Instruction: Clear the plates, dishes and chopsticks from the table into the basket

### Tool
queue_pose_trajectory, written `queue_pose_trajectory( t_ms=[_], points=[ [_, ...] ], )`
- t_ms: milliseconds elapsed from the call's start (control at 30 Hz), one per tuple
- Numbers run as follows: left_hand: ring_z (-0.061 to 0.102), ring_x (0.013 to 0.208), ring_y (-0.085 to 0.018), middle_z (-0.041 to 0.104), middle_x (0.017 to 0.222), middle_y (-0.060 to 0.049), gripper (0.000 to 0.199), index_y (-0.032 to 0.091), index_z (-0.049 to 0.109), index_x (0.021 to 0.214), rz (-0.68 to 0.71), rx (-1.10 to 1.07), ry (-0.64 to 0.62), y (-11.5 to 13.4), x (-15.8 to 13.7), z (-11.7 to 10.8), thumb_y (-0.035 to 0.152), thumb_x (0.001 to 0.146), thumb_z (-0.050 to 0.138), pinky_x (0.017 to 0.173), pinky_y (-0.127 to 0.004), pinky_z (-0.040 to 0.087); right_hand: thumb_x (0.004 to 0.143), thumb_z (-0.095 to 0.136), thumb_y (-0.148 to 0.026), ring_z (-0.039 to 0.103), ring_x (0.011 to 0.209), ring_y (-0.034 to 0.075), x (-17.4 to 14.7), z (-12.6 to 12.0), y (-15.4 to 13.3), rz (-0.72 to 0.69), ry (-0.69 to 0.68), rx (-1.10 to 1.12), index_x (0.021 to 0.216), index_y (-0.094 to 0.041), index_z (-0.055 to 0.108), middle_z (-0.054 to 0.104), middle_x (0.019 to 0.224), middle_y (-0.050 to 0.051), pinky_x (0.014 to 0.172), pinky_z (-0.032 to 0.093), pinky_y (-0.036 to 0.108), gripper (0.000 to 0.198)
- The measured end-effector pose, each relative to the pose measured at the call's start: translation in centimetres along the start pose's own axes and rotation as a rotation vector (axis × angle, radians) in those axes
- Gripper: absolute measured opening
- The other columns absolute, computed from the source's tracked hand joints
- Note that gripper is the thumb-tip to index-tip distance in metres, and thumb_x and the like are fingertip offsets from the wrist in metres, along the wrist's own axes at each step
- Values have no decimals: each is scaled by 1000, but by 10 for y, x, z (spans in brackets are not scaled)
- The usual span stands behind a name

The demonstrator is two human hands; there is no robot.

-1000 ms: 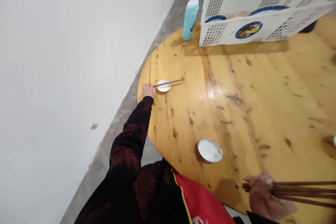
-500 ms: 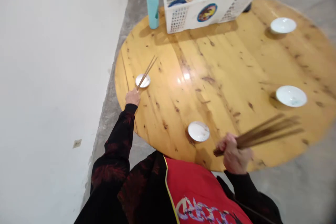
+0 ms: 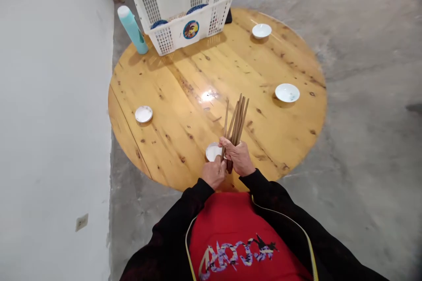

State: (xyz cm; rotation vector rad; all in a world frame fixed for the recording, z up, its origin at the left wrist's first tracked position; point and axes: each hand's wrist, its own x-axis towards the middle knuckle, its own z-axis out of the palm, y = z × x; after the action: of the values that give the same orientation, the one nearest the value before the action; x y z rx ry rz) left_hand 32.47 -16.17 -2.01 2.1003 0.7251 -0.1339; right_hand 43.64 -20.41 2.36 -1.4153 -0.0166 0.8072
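Closest to the camera, both hands are together at the near edge of the round wooden table. The right hand is clenched around a bundle of brown chopsticks, which fan up and away over the tabletop. The left hand sits right beside it with its fingers pinched at the lower end of the bundle, looks like it's gripping one or two sticks, though how many is hard to tell. Right behind the hands, partly hidden by them, there's a small white dish on the table. Off to the left near the table's edge is another small white saucer, nothing lying on it. Further out on the right side sits a white bowl, and beyond that, near the far edge, one more white bowl. At the back of the table there's a white plastic basket with blue-rimmed plates inside, and just left of it a tall teal bottle standing by the wall.
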Motion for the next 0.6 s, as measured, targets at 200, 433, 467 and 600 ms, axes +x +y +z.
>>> queue_pose_trajectory(
  t_ms=[200,433,467,600],
  points=[
    [75,82,-34,74,88,-20,32,15,62,115,4,280,-56,21,2,5,39,100,46,75,-39,55,73,77,-63,34,40,7,0,-14,6,-104,60,-156,49,-20,52,38,42,-5,36,26,21,56],
    [71,106,-30,74,110,-16,28,19,66,108,123,-26,-74,18,22,-28,44,96,59,94,-40,54,78,72,-64,52,45,13,15,-26,8,-234,72,-48,64,-22,55,47,48,-4,44,44,24,48],
    [69,110,-29,73,116,-15,29,19,66,111,152,-139,-69,20,27,-37,43,97,58,96,-39,53,79,71,-64,52,44,13,15,-29,8,-255,70,-59,69,-21,58,49,49,-4,43,44,24,46],
    [60,128,-29,64,136,-16,51,17,58,131,274,-448,28,46,49,-61,42,88,71,109,-41,47,82,66,-65,48,43,13,15,-42,11,-326,48,-259,75,-20,64,51,49,-3,42,41,25,46]
  ],
)
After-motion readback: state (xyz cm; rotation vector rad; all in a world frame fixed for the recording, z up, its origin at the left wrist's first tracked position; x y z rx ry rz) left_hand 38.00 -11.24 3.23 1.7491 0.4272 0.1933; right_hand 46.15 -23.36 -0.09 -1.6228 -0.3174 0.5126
